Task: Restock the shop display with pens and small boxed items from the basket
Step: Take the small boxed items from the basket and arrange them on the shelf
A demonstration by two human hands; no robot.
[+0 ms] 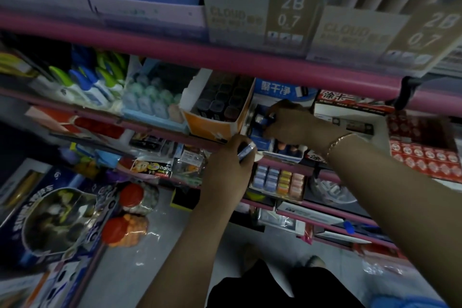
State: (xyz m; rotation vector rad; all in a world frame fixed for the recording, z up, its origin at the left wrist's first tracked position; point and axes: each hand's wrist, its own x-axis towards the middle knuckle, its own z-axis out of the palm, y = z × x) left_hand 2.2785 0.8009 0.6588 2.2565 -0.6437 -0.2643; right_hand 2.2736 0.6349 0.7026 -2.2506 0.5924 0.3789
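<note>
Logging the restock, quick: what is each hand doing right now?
Left hand: grips a small blue boxed item.
Right hand: pinches a small blue box inside the display tray.

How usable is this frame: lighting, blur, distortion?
Head view: dim, with a bluish cast; wide-angle bending curves the pink shelf rail; top boxes and left edge are soft; sharpest around the right hand and left hand, though the small blue items they hold stay indistinct.

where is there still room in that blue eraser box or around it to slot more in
Little room. The blue display box is mostly full, and the right hand fills its middle. The orange box hems it on the left, the red-and-white box on the right. The left hand holds a small boxed item at its front edge.
</note>
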